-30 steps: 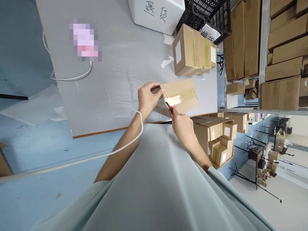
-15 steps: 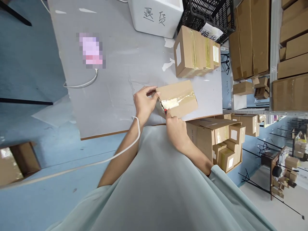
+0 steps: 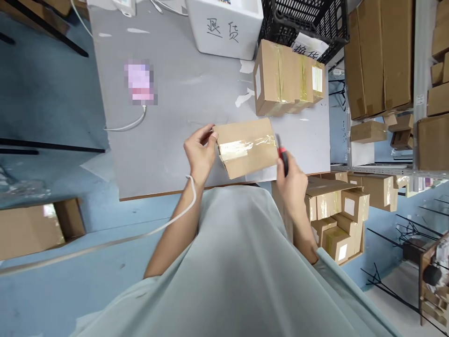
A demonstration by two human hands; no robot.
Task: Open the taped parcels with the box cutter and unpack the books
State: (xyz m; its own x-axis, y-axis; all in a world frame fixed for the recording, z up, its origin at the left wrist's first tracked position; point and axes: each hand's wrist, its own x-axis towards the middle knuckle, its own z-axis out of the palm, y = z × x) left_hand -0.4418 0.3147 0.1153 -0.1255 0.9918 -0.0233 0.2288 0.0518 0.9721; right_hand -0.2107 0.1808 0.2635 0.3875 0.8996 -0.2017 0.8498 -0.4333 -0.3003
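Observation:
A small cardboard box point(image 3: 250, 161) with shiny clear tape along its top lies near the table's front edge. My left hand point(image 3: 201, 152) grips its left end, thumb at the top corner and fingers behind. A white cord loops over my left wrist. My right hand point(image 3: 293, 185) is closed around a red and black utility knife point(image 3: 283, 158). The knife's blade points up and away, just beside the box's right end; whether it touches the cardboard I cannot tell.
Taped cardboard boxes point(image 3: 275, 79) stand behind on the grey table point(image 3: 168, 103). At the back are a white bin point(image 3: 226, 30) and a black crate point(image 3: 305, 18). A blurred pink object point(image 3: 139, 82) with a cable lies left. An open carton point(image 3: 333, 187) of boxes stands below right.
My right hand has moved the knife from the box's left end to its right end. The view has shifted slightly, and my left hand still grips the left end.

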